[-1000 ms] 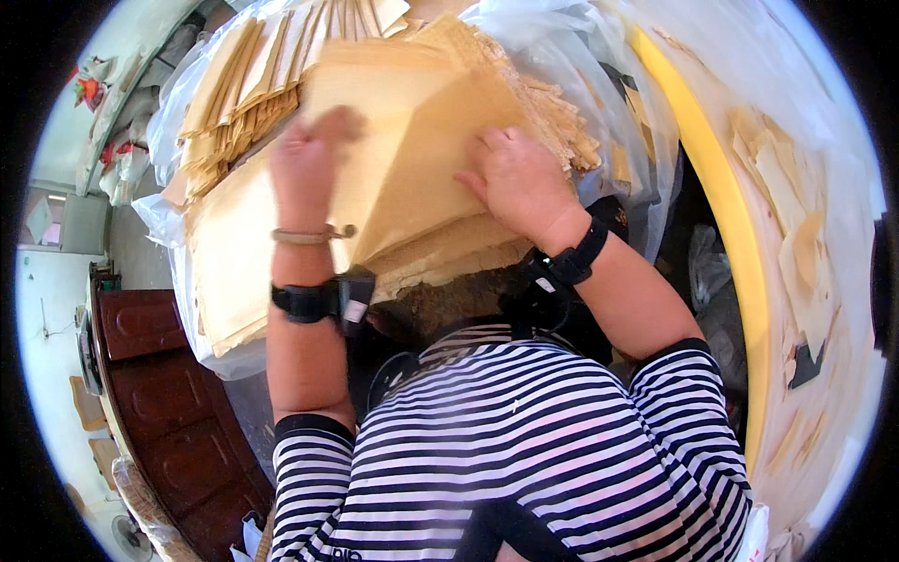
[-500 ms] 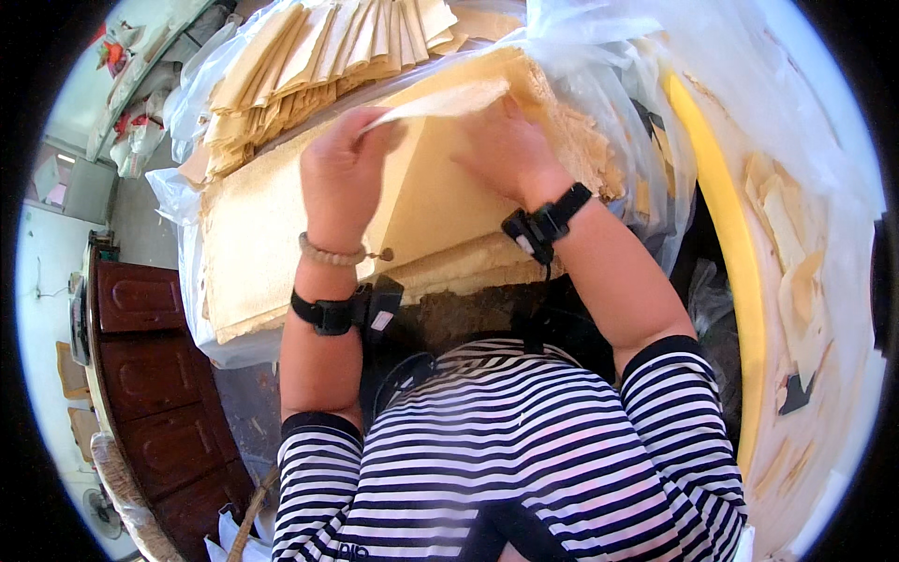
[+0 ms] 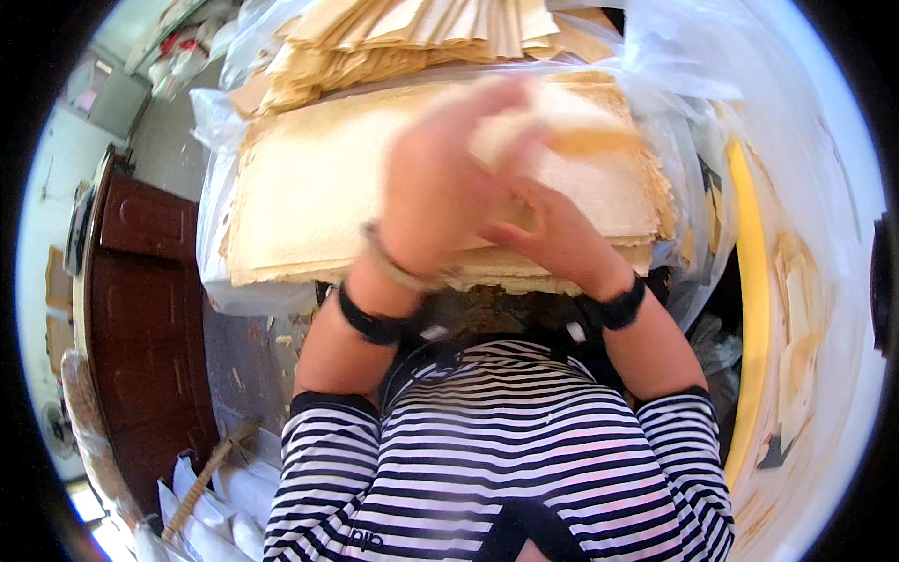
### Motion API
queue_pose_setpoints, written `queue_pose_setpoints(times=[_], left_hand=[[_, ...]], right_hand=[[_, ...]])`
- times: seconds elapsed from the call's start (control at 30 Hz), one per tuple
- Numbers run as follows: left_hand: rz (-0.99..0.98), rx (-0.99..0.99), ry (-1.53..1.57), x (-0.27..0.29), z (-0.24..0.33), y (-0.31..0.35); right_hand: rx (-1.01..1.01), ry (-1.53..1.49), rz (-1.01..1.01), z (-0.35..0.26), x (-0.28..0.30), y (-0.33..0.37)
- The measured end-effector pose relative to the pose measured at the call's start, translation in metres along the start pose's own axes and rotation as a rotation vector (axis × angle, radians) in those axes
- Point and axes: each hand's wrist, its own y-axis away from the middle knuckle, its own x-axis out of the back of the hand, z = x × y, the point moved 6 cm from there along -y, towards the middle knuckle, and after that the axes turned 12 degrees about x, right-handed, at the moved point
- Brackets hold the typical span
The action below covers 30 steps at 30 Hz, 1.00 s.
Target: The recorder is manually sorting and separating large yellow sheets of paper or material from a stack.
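Observation:
A thick stack of coarse, paper-like yellowish sheets [image 3: 318, 197] with ragged edges lies in front of me. My left hand [image 3: 440, 183], smeared by motion, is raised over its middle. A blurred pale-yellow sheet [image 3: 595, 140] reaches rightward from its fingers, seemingly pinched between thumb and fingers. Just below and to the right, my right hand [image 3: 562, 234] is over the stack's near edge, thumb and fingers apart. Its fingertips are partly behind the left hand; whether the hands touch I cannot tell. Both wrists wear black straps, and the left also has a beaded bracelet.
Folded yellowish sheets [image 3: 403, 37] lie fanned in a row beyond the stack. Clear plastic sheeting [image 3: 674, 112] wraps around it. A yellow edge [image 3: 752, 309] borders the pale surface at right, which holds scraps [image 3: 796, 328]. At left stands a dark-red wooden cabinet [image 3: 150, 318].
My left hand has swung rightward, carrying the sheet over the right side of the stack. My right hand has dropped toward the near edge. The whole view has shifted.

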Motion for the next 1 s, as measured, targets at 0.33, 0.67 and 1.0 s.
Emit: queue_pose_setpoints(times=[0.33, 0.67, 1.0], left_hand=[[-0.360, 0.000, -0.537, -0.052, -0.040, 0.121], [-0.275, 0.796, 0.241, -0.002, -0.144, 0.094], [-0.149, 1.096, 1.116, 0.023, -0.180, 0.089]], right_hand=[[0.065, -0.108, 0.337, 0.044, 0.007, 0.003], [0.502, -0.095, 0.364, -0.051, 0.052, -0.165], [0.544, -0.462, 0.476, -0.144, 0.103, -0.225]])
